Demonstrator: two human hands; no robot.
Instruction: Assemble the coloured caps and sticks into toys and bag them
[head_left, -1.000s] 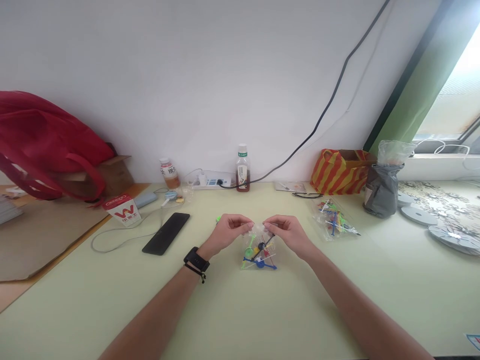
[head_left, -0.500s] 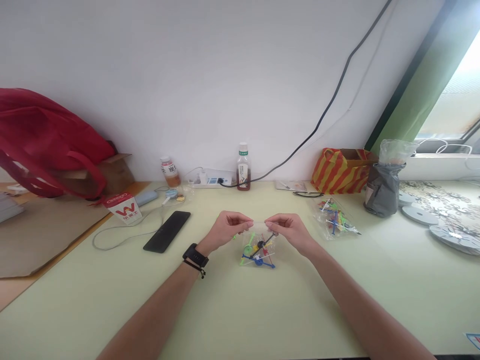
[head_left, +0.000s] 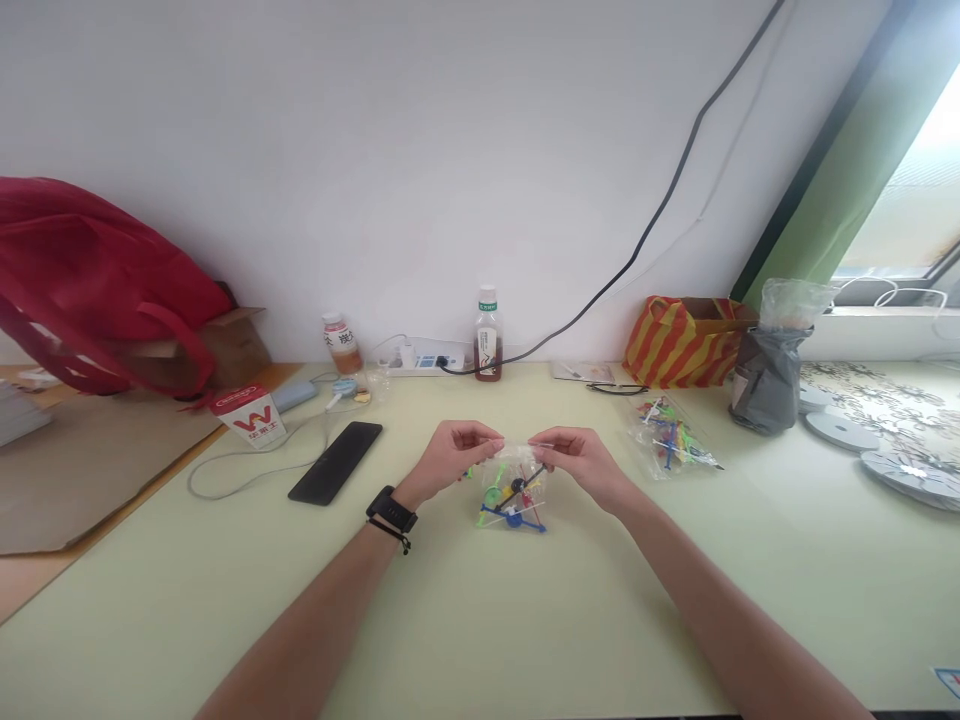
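A clear plastic bag [head_left: 513, 498] with small coloured plastic parts in it, blue, green, yellow, red and black, hangs in front of me over the table. My left hand [head_left: 455, 462] pinches its top edge at the left corner. At the right corner my right hand [head_left: 574, 460] pinches the same edge between thumb and fingers. The top of the bag is stretched between the two hands. Something small, green and red, shows just behind my left fingertips, mostly hidden.
More bagged plastic parts [head_left: 675, 437] lie to the right. On the left are a black phone [head_left: 335, 463] and a red-and-white carton [head_left: 250, 417]. A bottle [head_left: 488, 335] stands by the wall near a power strip [head_left: 427, 364]. Grey discs [head_left: 911, 474] lie far right.
The bag's lower part has swung slightly up and to the left, and its top looks more crumpled. Both hands keep their pinch at nearly the same place.
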